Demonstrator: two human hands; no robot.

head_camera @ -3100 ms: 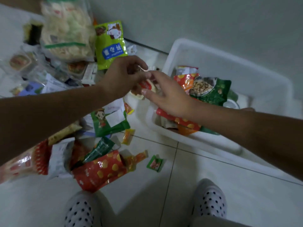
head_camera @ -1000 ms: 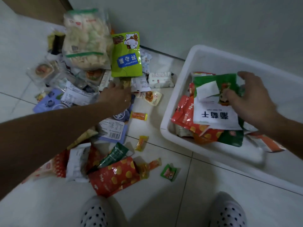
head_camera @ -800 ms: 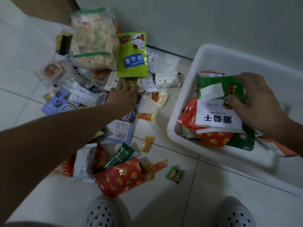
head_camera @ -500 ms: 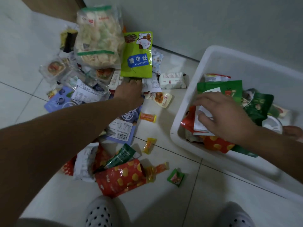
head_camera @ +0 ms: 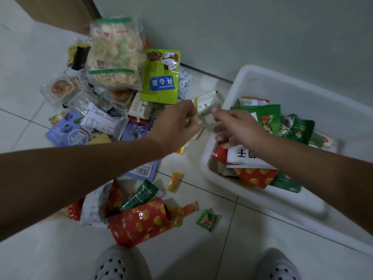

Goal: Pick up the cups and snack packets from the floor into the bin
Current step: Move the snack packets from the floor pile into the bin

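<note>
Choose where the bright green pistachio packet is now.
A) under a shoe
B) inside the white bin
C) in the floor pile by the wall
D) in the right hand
C: the pistachio packet sits in the floor pile, left of the white bin and outside it.

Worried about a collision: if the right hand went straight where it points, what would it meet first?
Probably the small pale packet held by the left hand, though depth is unclear.
</note>
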